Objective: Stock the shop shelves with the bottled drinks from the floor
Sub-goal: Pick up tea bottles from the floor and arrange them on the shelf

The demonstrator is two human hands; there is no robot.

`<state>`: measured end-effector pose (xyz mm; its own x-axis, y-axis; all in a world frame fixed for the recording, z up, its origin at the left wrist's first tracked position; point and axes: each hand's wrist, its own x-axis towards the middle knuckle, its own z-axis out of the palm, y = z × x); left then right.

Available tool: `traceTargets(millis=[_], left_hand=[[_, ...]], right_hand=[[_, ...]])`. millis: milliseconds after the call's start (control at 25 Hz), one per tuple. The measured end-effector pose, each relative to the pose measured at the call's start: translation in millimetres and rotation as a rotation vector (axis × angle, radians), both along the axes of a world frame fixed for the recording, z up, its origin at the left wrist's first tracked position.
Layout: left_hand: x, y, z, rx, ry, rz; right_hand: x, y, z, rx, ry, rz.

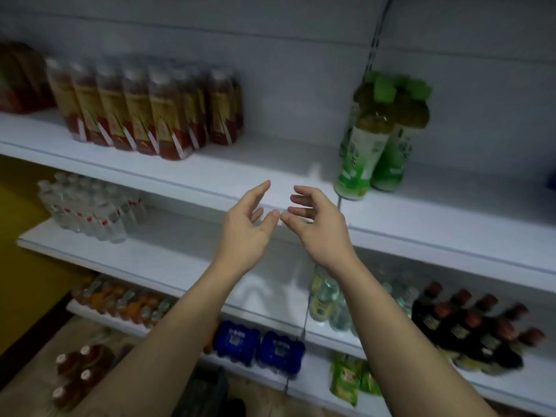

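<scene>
My left hand [245, 227] and my right hand [319, 227] hover side by side in front of the top white shelf [270, 167], fingers relaxed and holding nothing; the thumbs nearly touch. A row of red tea bottles with yellow labels [144, 112] stands on that shelf to the left. Green tea bottles with green caps [379, 133] stand on it to the right. Between the two groups the shelf surface is bare. Brown bottles with white caps [78, 374] stand on the floor at the lower left.
Clear water bottles [90, 206] fill the second shelf's left end. Lower shelves carry orange drinks [126, 302], blue packs [258, 347], pale green bottles [325, 302], dark bottles with red caps [472, 326] and green pouches [349, 377]. A yellow wall [21, 236] bounds the left.
</scene>
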<state>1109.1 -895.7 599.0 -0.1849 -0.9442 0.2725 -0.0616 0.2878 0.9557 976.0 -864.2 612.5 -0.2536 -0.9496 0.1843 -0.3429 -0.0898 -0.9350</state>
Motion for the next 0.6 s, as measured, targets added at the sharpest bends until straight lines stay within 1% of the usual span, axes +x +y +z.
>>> traceTargets(millis=[120,240,360,440,600], left_hand=[[-12.3,34.1,-27.7,0.022,-0.057,-0.052],[-24.5,59.9,-59.7,0.075,-0.131,-0.102],[-33.5,80.7,-94.4,0.113,-0.221,-0.127],[-38.0,88.4,-120.4,0.159,-0.307,-0.138],[-41.7,96.8,-177.5,0.302,-0.341,-0.160]], right_hand=[[-18.1,40.1,-19.1,0.043,-0.012,-0.009],[-35.3,69.6,-50.3,0.122,-0.021,-0.038],[-45.9,89.1,-88.5,0.219,-0.069,-0.061],[-47.4,98.3,-113.5,0.284,-0.091,-0.060],[-47.4,110.3,-168.6,0.439,-0.097,-0.046]])
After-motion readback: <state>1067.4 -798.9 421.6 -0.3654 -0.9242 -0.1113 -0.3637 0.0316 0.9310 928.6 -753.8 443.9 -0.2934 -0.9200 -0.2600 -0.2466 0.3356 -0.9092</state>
